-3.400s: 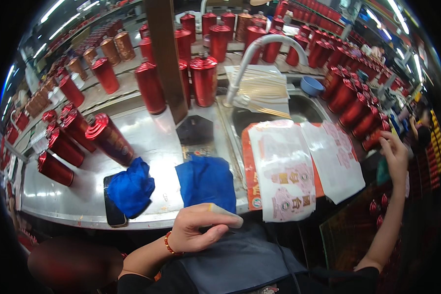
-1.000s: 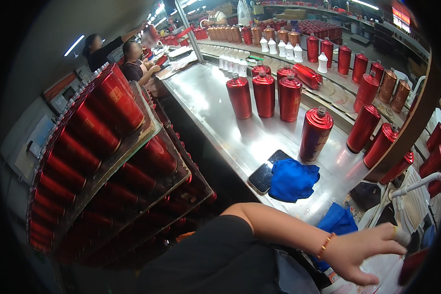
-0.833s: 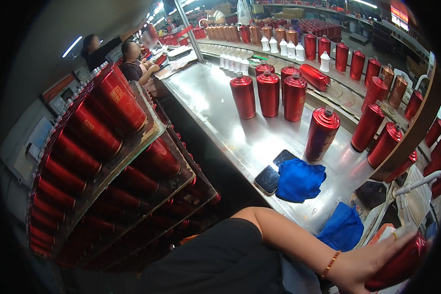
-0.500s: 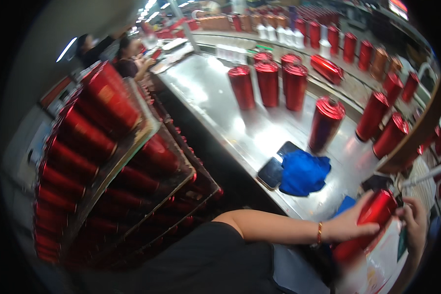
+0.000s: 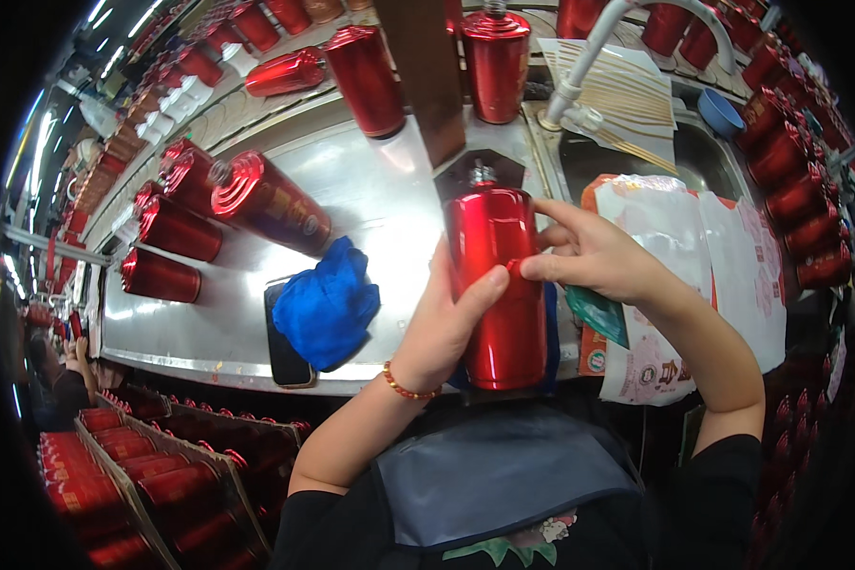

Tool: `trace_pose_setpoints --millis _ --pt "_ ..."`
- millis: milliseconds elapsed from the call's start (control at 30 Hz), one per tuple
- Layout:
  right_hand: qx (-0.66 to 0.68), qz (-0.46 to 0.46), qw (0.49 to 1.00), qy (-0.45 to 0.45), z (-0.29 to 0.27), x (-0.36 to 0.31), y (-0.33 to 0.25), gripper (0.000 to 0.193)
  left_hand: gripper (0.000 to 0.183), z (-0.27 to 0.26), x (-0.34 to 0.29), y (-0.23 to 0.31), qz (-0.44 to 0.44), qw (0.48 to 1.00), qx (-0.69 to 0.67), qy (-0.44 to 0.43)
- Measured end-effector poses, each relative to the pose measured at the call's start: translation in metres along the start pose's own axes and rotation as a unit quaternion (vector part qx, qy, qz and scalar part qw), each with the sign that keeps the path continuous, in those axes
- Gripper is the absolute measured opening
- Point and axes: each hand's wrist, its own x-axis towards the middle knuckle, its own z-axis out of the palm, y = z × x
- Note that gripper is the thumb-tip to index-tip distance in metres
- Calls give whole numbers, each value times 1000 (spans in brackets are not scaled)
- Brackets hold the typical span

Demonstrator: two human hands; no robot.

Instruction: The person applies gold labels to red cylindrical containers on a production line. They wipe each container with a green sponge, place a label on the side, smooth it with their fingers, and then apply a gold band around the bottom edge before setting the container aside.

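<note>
Just left of the sink [image 5: 579, 157], on the worker's side of it, a glossy red bottle [image 5: 496, 318] is held upright, neck away from the body. The left hand [image 5: 442, 328] is wrapped round its left side, thumb laid across the front. The right hand [image 5: 584, 249] is half curled at its right side, thumb tip against it; whether those fingers pinch anything I can't tell. Below that hand hangs a green item [image 5: 598, 316], its kind unclear to me. Printed sheets [image 5: 654, 237] lie at the sink's near edge. Farther left of the sink, a crumpled blue cloth [image 5: 325, 309] half covers a black phone [image 5: 287, 356]; beyond those, more red bottles [image 5: 274, 204]. Over the sink arches a grey tap [image 5: 594, 59], and at its far right corner sits a blue bowl [image 5: 721, 112].
</note>
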Motion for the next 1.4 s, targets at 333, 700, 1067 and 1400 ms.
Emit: trace_pose_setpoints --millis 333,700,1067,1400 --pt "-198 -62 969 135 -68 -42 -7 54 66 0 9 -5 143 969 195 50" --pt "-289 128 883 346 -84 -218 60 26 63 -11 5 -24 191 956 212 65" --pt "-529 78 814 226 -80 -117 46 47 65 -9 4 -24 195 955 217 53" --pt "-504 123 824 228 -123 -103 41 46 66 -13 6 -28 202 952 222 56"
